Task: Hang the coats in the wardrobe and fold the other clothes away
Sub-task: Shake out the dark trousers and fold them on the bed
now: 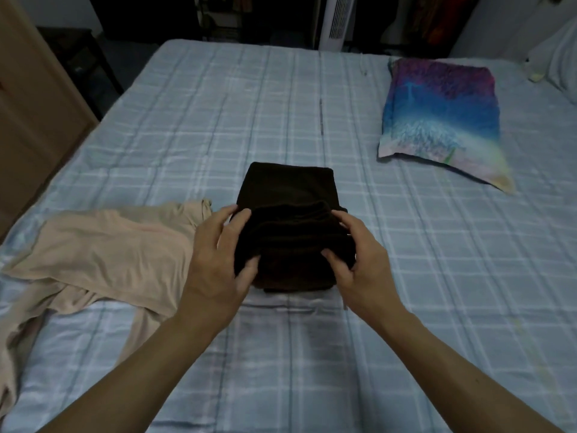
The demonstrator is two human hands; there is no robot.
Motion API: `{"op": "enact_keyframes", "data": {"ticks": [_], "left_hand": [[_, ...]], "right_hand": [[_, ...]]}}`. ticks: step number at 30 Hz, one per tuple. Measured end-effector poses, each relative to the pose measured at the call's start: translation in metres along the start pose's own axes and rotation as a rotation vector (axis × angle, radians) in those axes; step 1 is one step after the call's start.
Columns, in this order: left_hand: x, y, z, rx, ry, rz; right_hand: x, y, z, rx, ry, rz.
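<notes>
A dark brown garment [287, 189] lies folded into a thick stack in the middle of the bed [312, 354]. My left hand [215, 260] grips the stack's left side, thumb on top and fingers curled over the far edge. My right hand [362, 260] grips the right side the same way. The near part of the stack is lifted into a fold between both hands. A beige garment [109, 254] lies spread out and crumpled on the bed to the left, touching my left hand's side.
The bed has a pale blue checked cover. A colourful purple and blue pillow [443, 120] lies at the far right. A white tower fan [337, 20] stands beyond the bed, with dark hanging clothes behind it. A wooden door panel [34, 114] stands at the left.
</notes>
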State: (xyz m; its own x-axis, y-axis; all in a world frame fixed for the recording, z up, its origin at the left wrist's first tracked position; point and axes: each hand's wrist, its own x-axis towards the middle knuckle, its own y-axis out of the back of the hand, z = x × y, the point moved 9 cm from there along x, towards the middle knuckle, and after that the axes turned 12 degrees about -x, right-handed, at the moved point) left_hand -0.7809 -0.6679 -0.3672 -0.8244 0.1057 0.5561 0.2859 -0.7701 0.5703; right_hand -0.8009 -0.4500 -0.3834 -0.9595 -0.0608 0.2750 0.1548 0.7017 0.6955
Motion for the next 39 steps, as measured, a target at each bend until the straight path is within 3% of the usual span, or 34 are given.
{"op": "enact_keyframes", "data": {"ticks": [3, 6, 11, 16, 20, 23, 26, 31, 39], "left_hand": [[0.017, -0.007, 0.018, 0.239, -0.264, 0.114], [0.027, -0.040, 0.015, 0.314, -0.393, -0.009], [0.055, -0.078, -0.040, 0.481, -0.090, -0.283], [0.092, -0.124, -0.093, 0.507, -0.002, -0.410], [0.109, -0.174, -0.158, 0.511, 0.127, -0.535], [0.113, -0.206, -0.196, 0.481, 0.220, -0.609], [0.114, -0.225, -0.207, 0.467, 0.193, -0.647], [0.121, -0.242, -0.220, 0.444, 0.222, -0.682], [0.116, -0.236, -0.217, 0.384, 0.222, -0.635]], "right_hand": [[0.031, -0.005, 0.001, 0.004, -0.027, 0.044], [0.066, -0.012, 0.005, 0.003, -0.045, 0.087], [0.114, -0.028, 0.022, 0.057, -0.121, 0.136], [0.163, -0.044, 0.055, -0.056, -0.179, 0.115], [0.182, -0.077, 0.061, -0.391, 0.045, 0.006], [0.171, -0.129, 0.079, -0.626, 0.211, -0.180], [0.163, -0.158, 0.124, -0.766, 0.139, -0.290], [0.175, -0.170, 0.155, -0.733, 0.045, -0.363], [0.168, -0.173, 0.158, -0.726, 0.023, -0.350]]}}
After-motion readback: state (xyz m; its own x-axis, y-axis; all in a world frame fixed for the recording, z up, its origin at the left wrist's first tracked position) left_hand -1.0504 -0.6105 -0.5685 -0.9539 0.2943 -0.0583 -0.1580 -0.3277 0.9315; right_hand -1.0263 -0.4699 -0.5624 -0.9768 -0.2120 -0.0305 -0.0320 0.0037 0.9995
